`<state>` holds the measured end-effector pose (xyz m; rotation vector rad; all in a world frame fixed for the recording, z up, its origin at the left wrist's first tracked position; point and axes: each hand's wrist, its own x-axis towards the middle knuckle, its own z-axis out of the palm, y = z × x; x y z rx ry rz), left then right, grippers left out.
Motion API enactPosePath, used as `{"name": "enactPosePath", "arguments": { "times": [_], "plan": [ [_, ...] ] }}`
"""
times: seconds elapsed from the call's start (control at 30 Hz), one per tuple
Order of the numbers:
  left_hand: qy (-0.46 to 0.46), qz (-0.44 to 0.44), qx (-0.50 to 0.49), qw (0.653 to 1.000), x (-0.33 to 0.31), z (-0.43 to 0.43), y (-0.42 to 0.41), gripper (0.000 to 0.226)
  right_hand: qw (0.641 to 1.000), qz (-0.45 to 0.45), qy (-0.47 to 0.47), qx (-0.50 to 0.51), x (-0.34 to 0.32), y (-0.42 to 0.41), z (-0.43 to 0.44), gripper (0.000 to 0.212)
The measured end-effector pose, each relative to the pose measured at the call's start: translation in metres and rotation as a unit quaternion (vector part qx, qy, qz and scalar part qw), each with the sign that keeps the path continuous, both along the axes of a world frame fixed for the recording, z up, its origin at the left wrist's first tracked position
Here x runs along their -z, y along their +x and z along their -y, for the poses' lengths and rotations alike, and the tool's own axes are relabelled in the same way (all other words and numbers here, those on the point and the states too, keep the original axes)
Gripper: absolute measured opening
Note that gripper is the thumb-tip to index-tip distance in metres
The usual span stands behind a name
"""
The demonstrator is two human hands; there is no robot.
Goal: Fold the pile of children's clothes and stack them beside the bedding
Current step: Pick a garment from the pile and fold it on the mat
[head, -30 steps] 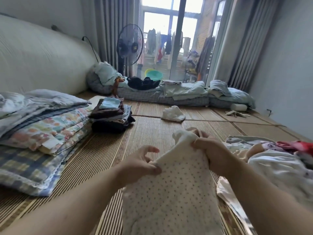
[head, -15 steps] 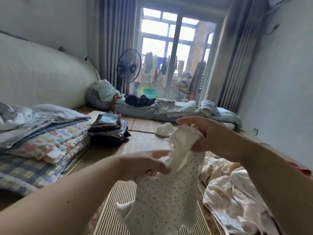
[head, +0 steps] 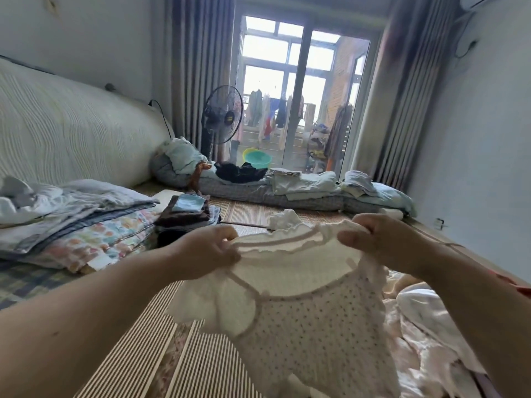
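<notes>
Two hands on that dotted top now, so what changed?

A moment ago it hung bunched up, mostly from my right hand. I've since pulled it open by the shoulders, and it hangs spread out at the centre of the frame, above the mat.

Take me across, left to right.

At the left edge is the bedding, with the folded stack just beside it. Then comes my left hand, fingers curled and pinching one shoulder. Next is the top itself, then my right hand, fingers curled round the other shoulder. The unfolded pile lies at lower right.

Where does that leave the job?

I'd say this piece is squared up, ready to lay down and fold. It isn't on the stack yet, and plenty is left in the pile.
</notes>
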<state>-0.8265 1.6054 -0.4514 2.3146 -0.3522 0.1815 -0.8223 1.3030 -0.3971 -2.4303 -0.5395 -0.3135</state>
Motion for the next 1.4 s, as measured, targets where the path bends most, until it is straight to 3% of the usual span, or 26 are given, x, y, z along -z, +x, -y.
{"name": "enactPosePath", "arguments": {
  "times": [0.1, 0.23, 0.3, 0.37, 0.47, 0.53, 0.6, 0.7, 0.8, 0.9, 0.97, 1.03, 1.1, 1.27, 1.33, 1.4],
  "plan": [
    [0.078, 0.071, -0.057, 0.993, -0.010, -0.015, 0.004, 0.014, 0.999, 0.029, 0.019, 0.034, 0.003, 0.009, 0.008, 0.039],
    [-0.006, 0.092, -0.081, 0.992, -0.018, -0.031, 0.012, 0.031, 0.995, 0.017, 0.096, 0.020, 0.005, 0.009, 0.008, 0.034],
    [0.010, 0.123, -0.083, 0.989, -0.023, -0.035, 0.014, 0.037, 0.994, 0.018, 0.110, -0.020, 0.002, 0.004, 0.007, 0.038],
    [0.069, 0.145, -0.052, 0.986, -0.030, -0.041, 0.010, 0.049, 0.995, 0.013, 0.087, -0.053, -0.002, -0.002, 0.007, 0.044],
    [0.132, 0.141, 0.014, 0.981, -0.046, -0.048, -0.004, 0.069, 1.000, 0.007, 0.007, -0.002, -0.007, -0.005, 0.014, 0.046],
    [0.181, 0.138, 0.000, 0.974, -0.054, -0.054, -0.008, 0.054, 0.998, -0.029, 0.052, -0.013, -0.008, -0.009, 0.017, 0.034],
    [0.214, 0.149, -0.022, 0.965, -0.062, -0.058, -0.011, 0.022, 0.984, -0.071, 0.145, -0.071, -0.009, -0.015, 0.018, 0.022],
    [0.109, 0.132, -0.022, 0.985, -0.065, -0.067, -0.015, 0.010, 0.950, -0.097, 0.264, -0.135, -0.013, -0.019, 0.018, 0.013],
    [-0.110, 0.063, 0.039, 0.991, -0.062, -0.077, -0.015, 0.047, 0.929, -0.103, 0.322, -0.149, -0.020, -0.015, 0.021, 0.016],
    [-0.188, -0.020, 0.080, 0.979, -0.048, -0.084, 0.003, 0.062, 0.936, -0.153, 0.278, -0.154, -0.021, -0.003, 0.029, 0.033],
    [-0.200, -0.086, 0.081, 0.973, -0.033, -0.084, 0.023, 0.057, 0.968, -0.173, 0.173, -0.061, -0.008, 0.018, 0.029, 0.040],
    [-0.148, -0.120, 0.034, 0.981, -0.007, -0.077, 0.047, 0.055, 0.984, -0.162, 0.011, 0.071, 0.019, 0.050, 0.027, 0.036],
    [-0.072, -0.146, -0.027, 0.986, 0.031, -0.070, 0.077, 0.044, 0.975, -0.161, -0.066, 0.138, 0.059, 0.087, 0.022, 0.032],
    [0.124, -0.146, -0.147, 0.970, 0.133, -0.065, 0.151, 0.031, 0.960, -0.205, -0.077, 0.172, 0.169, 0.162, 0.009, 0.026],
    [0.130, -0.164, -0.182, 0.961, 0.168, -0.064, 0.168, 0.022, 0.957, -0.202, -0.085, 0.192, 0.209, 0.183, 0.002, 0.021],
    [0.074, -0.178, -0.223, 0.955, 0.195, -0.063, 0.176, 0.015, 0.949, -0.208, -0.079, 0.222, 0.236, 0.194, -0.004, 0.019]
  ]
}}
